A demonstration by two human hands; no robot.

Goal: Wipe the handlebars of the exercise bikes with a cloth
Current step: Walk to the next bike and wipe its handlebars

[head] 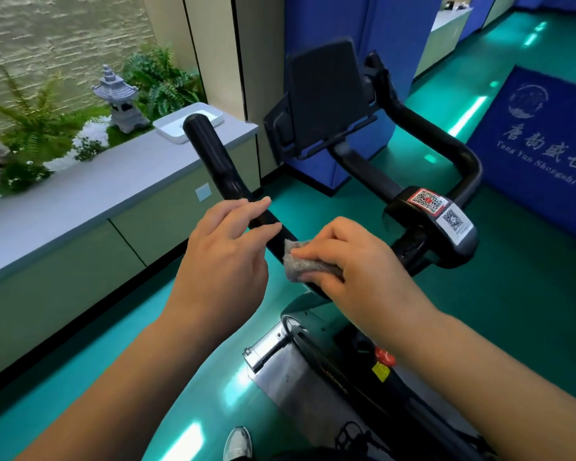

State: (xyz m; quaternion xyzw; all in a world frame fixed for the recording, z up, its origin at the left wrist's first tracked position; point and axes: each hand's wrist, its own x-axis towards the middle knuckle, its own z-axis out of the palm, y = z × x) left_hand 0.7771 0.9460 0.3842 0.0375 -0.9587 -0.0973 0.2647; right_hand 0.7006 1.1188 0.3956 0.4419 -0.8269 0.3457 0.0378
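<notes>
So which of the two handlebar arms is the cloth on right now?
The left handlebar arm, the one ending by the white tray. The right hand holds the grey cloth against its lower stretch; the right handlebar arm is untouched.

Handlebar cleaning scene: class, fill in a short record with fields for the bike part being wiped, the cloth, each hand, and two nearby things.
part being wiped: left handlebar, black, near its bend toward the centre stem
cloth: grey cloth wrapped on the bar
right hand: right hand grips the cloth against the bar
left hand: left hand hovers at the bar with fingers straight, holding nothing
on the stem: QR code stickers
beside the bike: grey counter with a white tray
</notes>
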